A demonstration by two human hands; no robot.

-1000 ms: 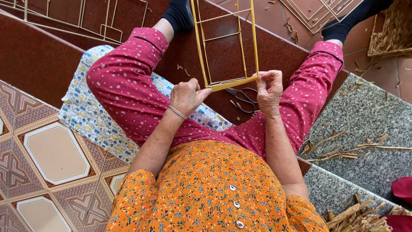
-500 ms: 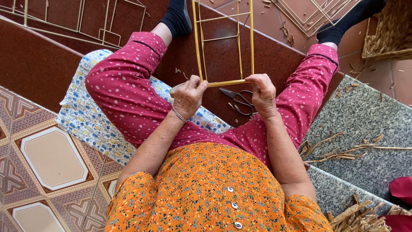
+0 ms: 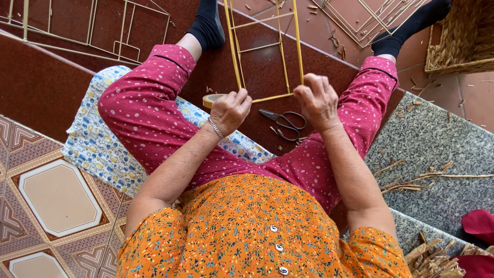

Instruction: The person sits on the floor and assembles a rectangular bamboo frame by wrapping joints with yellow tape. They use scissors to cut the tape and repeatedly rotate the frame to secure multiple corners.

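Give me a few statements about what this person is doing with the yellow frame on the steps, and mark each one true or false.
1. Both hands grip the near end of the yellow frame. True: the left hand and the right hand each hold a corner.
2. The scissors are in the right hand. False: they lie on the red step between the legs.
3. A roll of tape sits beside the left hand. True.
4. The woven basket rests on the person's lap. False: it stands on the floor, off to the right.
5. The person sits on a patterned cushion. True.
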